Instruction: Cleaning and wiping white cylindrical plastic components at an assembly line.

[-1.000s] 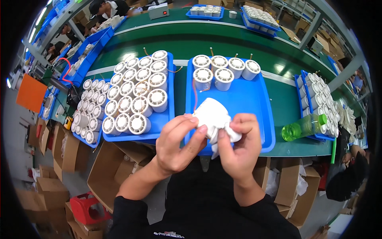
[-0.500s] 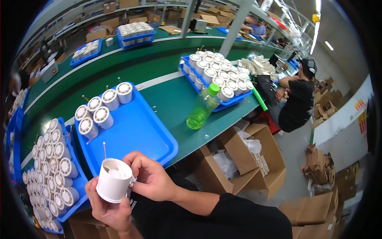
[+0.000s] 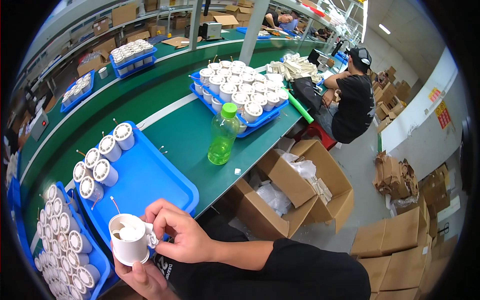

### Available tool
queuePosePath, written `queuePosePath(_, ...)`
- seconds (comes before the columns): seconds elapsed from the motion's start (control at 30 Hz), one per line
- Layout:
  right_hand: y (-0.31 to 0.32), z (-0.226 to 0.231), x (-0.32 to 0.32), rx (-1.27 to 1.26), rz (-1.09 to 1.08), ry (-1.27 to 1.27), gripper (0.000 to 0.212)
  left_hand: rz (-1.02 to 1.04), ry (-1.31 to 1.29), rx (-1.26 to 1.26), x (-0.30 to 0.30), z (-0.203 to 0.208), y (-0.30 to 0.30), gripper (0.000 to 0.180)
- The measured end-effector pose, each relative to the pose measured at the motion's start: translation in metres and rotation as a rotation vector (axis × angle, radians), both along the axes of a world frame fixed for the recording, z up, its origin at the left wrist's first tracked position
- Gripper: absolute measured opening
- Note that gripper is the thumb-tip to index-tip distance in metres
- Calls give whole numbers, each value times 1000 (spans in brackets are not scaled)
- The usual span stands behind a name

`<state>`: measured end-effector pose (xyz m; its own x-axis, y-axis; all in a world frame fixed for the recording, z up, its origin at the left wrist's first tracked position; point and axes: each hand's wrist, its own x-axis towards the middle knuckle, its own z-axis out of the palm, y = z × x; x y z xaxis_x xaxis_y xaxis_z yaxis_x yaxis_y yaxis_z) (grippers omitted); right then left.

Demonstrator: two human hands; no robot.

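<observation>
My left hand (image 3: 139, 280) is wrapped round the lower part of a white plastic cylindrical housing (image 3: 129, 248), its open top facing up and a curved white part showing inside. From the rim sticks a thin red-and-white wire lead (image 3: 114, 204) with a small connector. At the housing's right side my right hand (image 3: 181, 236) is closed, thumb and fingertips pinching a small white piece (image 3: 151, 237); its exact form is too small to make out. Just beyond my hands lies a blue tray (image 3: 150, 175) with several similar housings (image 3: 105, 172) along its far left side.
Left of me, another blue tray (image 3: 104, 265) is packed with white housings. A green bottle (image 3: 223, 142) stands on the green bench (image 3: 197, 172), before stacked full trays (image 3: 267, 121). Open cartons (image 3: 272, 212) sit below the bench edge. A seated person (image 3: 353, 97) is at the right.
The view has swung to the right, so the bench things appear further left. Both hands keep hold of the housing and small piece, which sit slightly lower and further left in the picture.
</observation>
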<state>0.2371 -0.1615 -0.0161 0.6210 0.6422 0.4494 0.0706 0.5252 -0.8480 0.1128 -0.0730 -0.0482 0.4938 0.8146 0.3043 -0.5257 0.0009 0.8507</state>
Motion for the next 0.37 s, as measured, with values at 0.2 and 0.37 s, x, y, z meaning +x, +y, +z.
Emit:
queuePosePath(0.2, -2, -1, -5, -16, -169, -207, 25, 44, 51, -133, 8, -1, 5, 64)
queuePosePath(0.37, -4, -8, -3, 173, -407, -477, 28, -173, 24, -182, 17, -5, 4, 64)
